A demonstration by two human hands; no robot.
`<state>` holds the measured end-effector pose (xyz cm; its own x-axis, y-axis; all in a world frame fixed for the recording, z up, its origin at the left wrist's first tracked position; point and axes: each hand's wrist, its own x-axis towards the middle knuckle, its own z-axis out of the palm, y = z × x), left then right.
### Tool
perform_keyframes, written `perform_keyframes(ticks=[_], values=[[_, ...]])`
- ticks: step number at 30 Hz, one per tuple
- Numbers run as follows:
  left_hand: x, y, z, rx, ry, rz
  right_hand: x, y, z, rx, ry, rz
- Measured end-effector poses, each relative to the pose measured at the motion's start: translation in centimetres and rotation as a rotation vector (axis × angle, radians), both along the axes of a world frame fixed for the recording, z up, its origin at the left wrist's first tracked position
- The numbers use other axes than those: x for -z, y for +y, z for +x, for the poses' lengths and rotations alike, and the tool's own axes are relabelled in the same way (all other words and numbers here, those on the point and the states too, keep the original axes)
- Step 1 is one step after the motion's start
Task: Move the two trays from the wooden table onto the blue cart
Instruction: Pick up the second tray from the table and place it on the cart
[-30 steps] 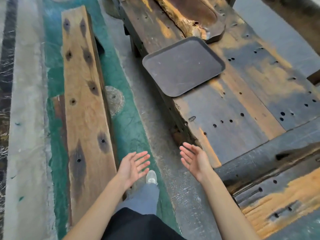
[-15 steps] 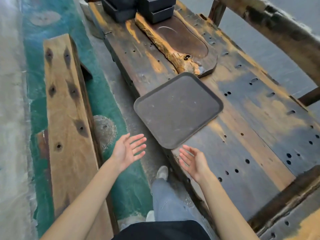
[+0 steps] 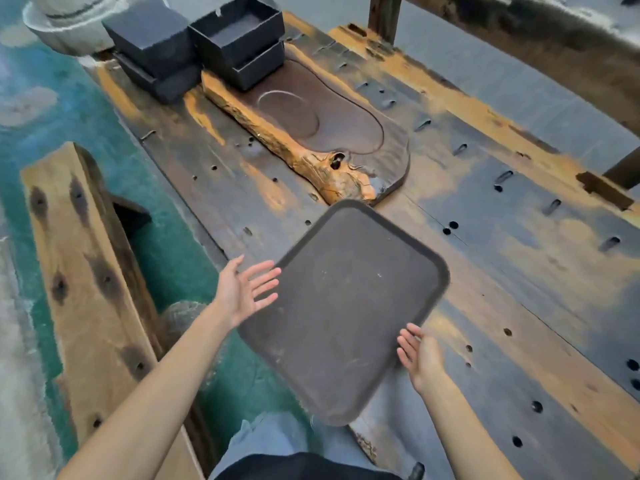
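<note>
A long bench [image 3: 485, 237] of dark, weathered planks is seen running from the near right to the far left, its top worn to orange-brown in streaks and pierced by many round holes and slots. A narrower wooden plank seat [image 3: 86, 289], pale and marked with dark knots, is set alongside it on the left. The floor [image 3: 166, 244] between them is painted teal green, with pale grey worn patches further left. A grey floor strip [image 3: 502, 81] is visible beyond the bench's far edge, bordered by a heavy rough timber beam [image 3: 554, 39]. The scene is lit evenly and softly.
</note>
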<state>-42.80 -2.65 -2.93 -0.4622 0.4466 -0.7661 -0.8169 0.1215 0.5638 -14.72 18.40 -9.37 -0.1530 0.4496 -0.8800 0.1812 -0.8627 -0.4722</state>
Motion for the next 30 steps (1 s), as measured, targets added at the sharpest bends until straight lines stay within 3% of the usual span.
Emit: perform_keyframes(ticks=[8,11,13,15,20,30], values=[[3.1,6.1,-7.1,0.136,0.076,-0.132,1.6,1.3,-0.6,0.019,-0.197,0.117],[5.1,7.2,-8.7,0.294,0.37,-0.328,1.9,0.0,-0.9,0.04,-0.283,0.192],[6.7,7.4,-9.2,0.508,0.56,-0.427,2.0,-0.9,-1.4,0.021,-0.313,0.203],[7.8,7.7,-9.2,0.697,0.619,-0.474,1.8,-1.5,-2.5,0.006,-0.316,0.214],[8.9,8.4,-9.4,0.78,0.442,-0.359,0.9,-2.0,-3.9,0.064,-0.351,0.18],[6.2,6.1,-12.7,0.775,0.323,-0.282,-1.0,-1.1,-5.5,0.026,-0.324,0.284]])
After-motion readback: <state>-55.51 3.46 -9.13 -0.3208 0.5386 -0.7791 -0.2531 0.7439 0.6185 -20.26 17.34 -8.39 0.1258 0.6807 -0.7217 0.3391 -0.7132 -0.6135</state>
